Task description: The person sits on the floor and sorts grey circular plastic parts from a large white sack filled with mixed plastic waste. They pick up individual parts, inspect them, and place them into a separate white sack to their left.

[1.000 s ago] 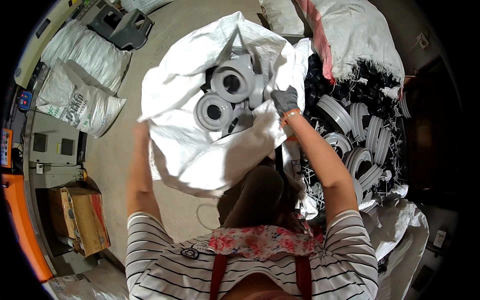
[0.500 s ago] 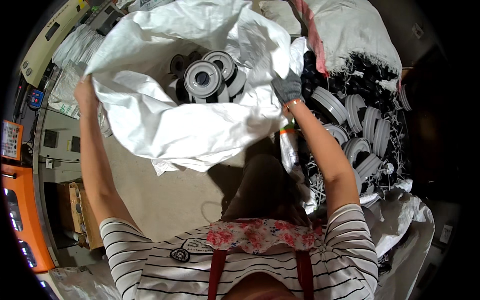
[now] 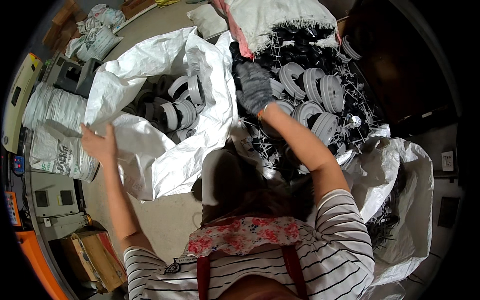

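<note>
A large white woven sack (image 3: 200,165) stands open-mouthed before me, with grey and black ringed plastic wheel-like parts (image 3: 182,114) inside. My left hand (image 3: 101,144) is bare, its fingers apart, at the left edge of the sack and holding nothing. My right hand (image 3: 255,89), in a grey knit glove, is just beyond the sack's right rim, over a heap of black plastic parts (image 3: 300,47). Its fingers look stretched out, with nothing visible in them. Beside it lie grey ringed wheel-like parts (image 3: 314,85).
Another white sack (image 3: 285,14) with a red strip lies at the heap's far side. A white sack (image 3: 417,200) of dark pieces stands at right. Stacked white bags (image 3: 55,107), grey cabinets (image 3: 52,195) and a cardboard box (image 3: 95,260) line the left.
Both hands have let go of the sack's rim, and the sack has come down. My right hand has moved onto the heap; my view has turned right.
</note>
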Demonstrator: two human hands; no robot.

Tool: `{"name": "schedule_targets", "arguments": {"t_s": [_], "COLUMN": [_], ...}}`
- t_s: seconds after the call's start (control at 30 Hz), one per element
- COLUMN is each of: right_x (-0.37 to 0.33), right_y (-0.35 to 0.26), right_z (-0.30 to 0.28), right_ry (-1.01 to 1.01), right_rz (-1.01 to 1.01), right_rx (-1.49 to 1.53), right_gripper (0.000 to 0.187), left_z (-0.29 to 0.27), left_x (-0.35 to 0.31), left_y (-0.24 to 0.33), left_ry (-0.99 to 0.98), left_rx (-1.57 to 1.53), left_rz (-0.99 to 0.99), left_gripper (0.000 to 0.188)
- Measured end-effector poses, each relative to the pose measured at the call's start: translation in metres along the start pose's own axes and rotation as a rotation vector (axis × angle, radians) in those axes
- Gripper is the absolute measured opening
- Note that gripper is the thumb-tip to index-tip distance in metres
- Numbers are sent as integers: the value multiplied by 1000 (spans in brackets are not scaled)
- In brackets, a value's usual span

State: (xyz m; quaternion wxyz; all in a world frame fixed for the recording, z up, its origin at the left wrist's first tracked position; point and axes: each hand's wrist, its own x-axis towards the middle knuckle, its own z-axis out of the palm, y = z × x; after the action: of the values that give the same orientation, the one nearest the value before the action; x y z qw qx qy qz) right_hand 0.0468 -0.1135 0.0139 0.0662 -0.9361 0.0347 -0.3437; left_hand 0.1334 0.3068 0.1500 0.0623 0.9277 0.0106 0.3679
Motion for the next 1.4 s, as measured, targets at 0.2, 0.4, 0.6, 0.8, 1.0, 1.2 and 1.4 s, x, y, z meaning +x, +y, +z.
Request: {"name": "schedule_targets", "arguments": {"t_s": [0.2, 0.4, 0.6, 0.8, 1.0, 1.2, 1.4], "right_x": [-11, -24, -2, 52, 65, -23, -40], "right_y": [55, 25, 61, 130, 136, 132, 108], "right_z": [-10, -85, -67, 77, 132, 110, -25], "right_ry": [-609, -586, -461, -469, -456, -609, -778], "right_rz": [138, -411, 238, 441, 678, 196, 215], "right_rx": [-27, 721, 694, 46, 159, 28, -21], "right_gripper": [30, 49, 49, 85, 67, 37, 38], "left_z": [-11, 19, 27, 57, 96, 84, 49], "left_x": [-70, -123, -133, -96, -44, -96, -134], "left_y": [161, 233, 227, 177, 107, 150, 198], "left_ry": [-169, -975, -1307, -473, -102, -400, -613], "left_rx": [-331, -879, -1233, -1286, -1318, -1466, -1700], "left_rz": [603, 807, -162, -639, -728, -824, -699], "left_gripper": [80, 72, 37, 39, 39, 36, 23]}}
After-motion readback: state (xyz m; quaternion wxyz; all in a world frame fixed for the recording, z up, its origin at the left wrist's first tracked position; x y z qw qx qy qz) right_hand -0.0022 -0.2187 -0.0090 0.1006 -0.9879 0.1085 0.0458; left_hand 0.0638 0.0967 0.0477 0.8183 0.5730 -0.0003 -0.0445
